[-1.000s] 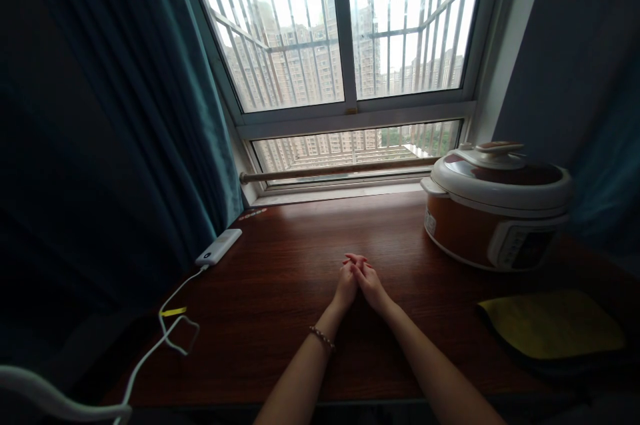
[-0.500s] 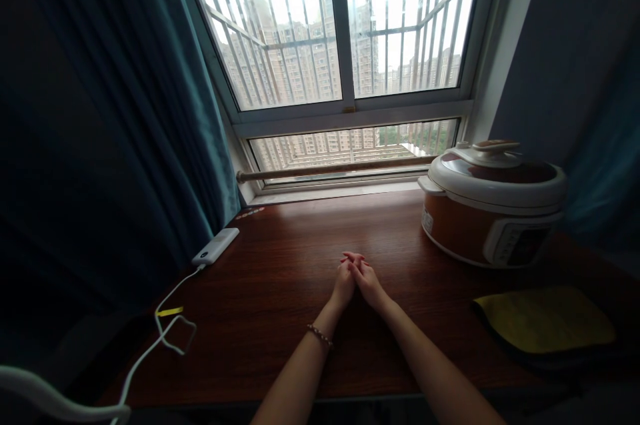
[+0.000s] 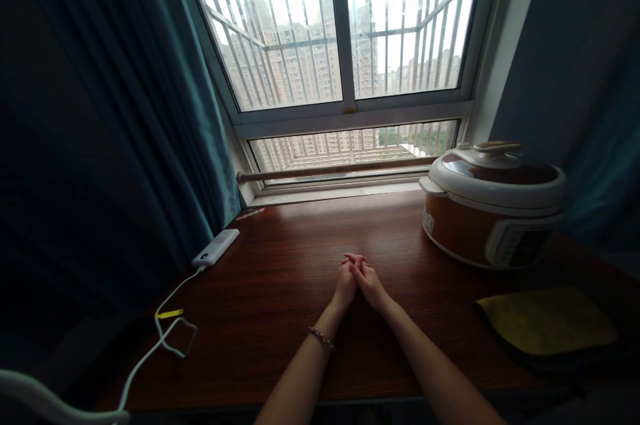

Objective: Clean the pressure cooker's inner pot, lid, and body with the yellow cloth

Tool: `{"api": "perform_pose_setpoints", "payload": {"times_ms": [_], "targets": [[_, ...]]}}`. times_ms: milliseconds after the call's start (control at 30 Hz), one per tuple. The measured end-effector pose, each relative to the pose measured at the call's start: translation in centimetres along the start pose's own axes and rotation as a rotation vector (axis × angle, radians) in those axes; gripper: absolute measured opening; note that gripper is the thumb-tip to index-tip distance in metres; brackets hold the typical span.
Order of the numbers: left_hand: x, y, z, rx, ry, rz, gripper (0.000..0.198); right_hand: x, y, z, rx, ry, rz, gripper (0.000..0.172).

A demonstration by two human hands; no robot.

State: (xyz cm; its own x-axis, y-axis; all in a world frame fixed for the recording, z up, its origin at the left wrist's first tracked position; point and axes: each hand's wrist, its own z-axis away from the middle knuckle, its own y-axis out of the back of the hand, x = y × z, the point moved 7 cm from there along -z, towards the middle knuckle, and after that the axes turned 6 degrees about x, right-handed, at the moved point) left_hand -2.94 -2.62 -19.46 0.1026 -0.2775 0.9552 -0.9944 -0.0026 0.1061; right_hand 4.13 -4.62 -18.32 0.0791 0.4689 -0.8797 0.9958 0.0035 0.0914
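My left hand point(image 3: 345, 281) and my right hand point(image 3: 369, 281) are clasped together, fingers interlaced, over the middle of the dark red-brown wooden table point(image 3: 290, 258). Each hand's fingers are closed around the other, and no object shows between them. A beaded bracelet point(image 3: 321, 338) circles my left wrist. To the right stands a white and orange-brown electric cooker point(image 3: 465, 225) with its lid on. A yellow cloth point(image 3: 547, 321) lies nearer the front on that side.
A white power bank point(image 3: 216, 249) with a white cable point(image 3: 137, 365) and a yellow tie point(image 3: 170, 313) lies at the left. Blue curtains point(image 3: 165, 111) hang beside the barred window point(image 3: 345, 110). A horizontal rail point(image 3: 345, 170) crosses its lower part.
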Motion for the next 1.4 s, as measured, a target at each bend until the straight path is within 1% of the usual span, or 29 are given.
{"api": "perform_pose_setpoints", "payload": {"times_ms": [200, 367, 467, 600, 667, 700, 733, 800, 867, 933, 967, 1033, 1100, 1133, 1167, 1200, 1267, 1333, 1400], "targets": [[-0.1, 0.0, 0.0, 0.001, -0.007, -0.009, 0.045, -0.4, 0.0, 0.0, -0.013, 0.006, -0.009, 0.043], [0.4, 0.1, 0.0, -0.002, -0.020, -0.044, 0.045, -0.5, 0.0, 0.0, -0.017, 0.005, 0.000, 0.042], [0.9, 0.2, 0.3, -0.005, -0.040, -0.076, 0.045, -1.0, 0.0, 0.2, -0.028, 0.014, 0.006, 0.043], [1.9, 0.6, 1.3, -0.006, -0.093, -0.139, 0.043, -2.2, -0.2, 0.8, -0.061, 0.045, 0.065, 0.052], [2.3, 1.2, 1.7, 0.008, -0.125, -0.187, 0.042, -2.5, 0.3, 1.2, -0.035, 0.020, 0.098, 0.062], [2.4, 1.6, 1.9, 0.020, -0.139, -0.215, 0.039, -2.6, 0.9, 1.6, 0.002, -0.006, 0.125, 0.066], [2.5, 2.0, 1.9, 0.034, -0.153, -0.243, 0.036, -2.8, 1.8, 2.2, 0.051, -0.031, 0.169, 0.068], [2.6, 2.7, 1.9, 0.068, -0.174, -0.299, 0.030, -3.2, 4.4, 3.9, 0.160, -0.051, 0.318, 0.064], [2.5, 3.2, 1.7, 0.098, -0.188, -0.346, 0.031, -3.9, 7.8, 6.6, 0.245, -0.024, 0.513, 0.053], [2.4, 3.3, 1.5, 0.109, -0.199, -0.383, 0.032, -4.2, 12.0, 10.1, 0.352, -0.001, 0.679, 0.049], [2.4, 3.2, 1.5, 0.107, -0.206, -0.399, 0.031, -4.3, 14.6, 12.1, 0.451, 0.003, 0.768, 0.050], [2.4, 2.8, 1.6, 0.090, -0.221, -0.429, 0.029, -4.2, 19.4, 15.9, 0.653, -0.001, 0.960, 0.062], [2.4, 2.4, 1.8, 0.073, -0.238, -0.454, 0.027, -3.6, 22.5, 18.7, 0.708, -0.008, 1.105, 0.072], [2.5, 2.2, 2.0, 0.067, -0.245, -0.466, 0.027, -3.1, 23.3, 19.5, 0.698, -0.012, 1.157, 0.075], [2.6, 2.2, 2.1, 0.063, -0.251, -0.478, 0.026, -2.7, 23.7, 20.1, 0.675, -0.014, 1.195, 0.075], [2.7, 2.1, 2.2, 0.063, -0.256, -0.489, 0.026, -2.4, 23.5, 20.3, 0.647, -0.015, 1.217, 0.074], [2.8, 2.3, 2.3, 0.072, -0.261, -0.511, 0.026, -2.2, 21.9, 19.9, 0.584, -0.010, 1.210, 0.069], [2.9, 2.5, 2.2, 0.088, -0.260, -0.529, 0.027, -2.4, 18.9, 18.9, 0.522, -0.001, 1.137, 0.060], [3.0, 2.8, 2.2, 0.106, -0.259, -0.545, 0.028, -3.0, 15.0, 17.7, 0.447, 0.004, 1.016, 0.049]]}}
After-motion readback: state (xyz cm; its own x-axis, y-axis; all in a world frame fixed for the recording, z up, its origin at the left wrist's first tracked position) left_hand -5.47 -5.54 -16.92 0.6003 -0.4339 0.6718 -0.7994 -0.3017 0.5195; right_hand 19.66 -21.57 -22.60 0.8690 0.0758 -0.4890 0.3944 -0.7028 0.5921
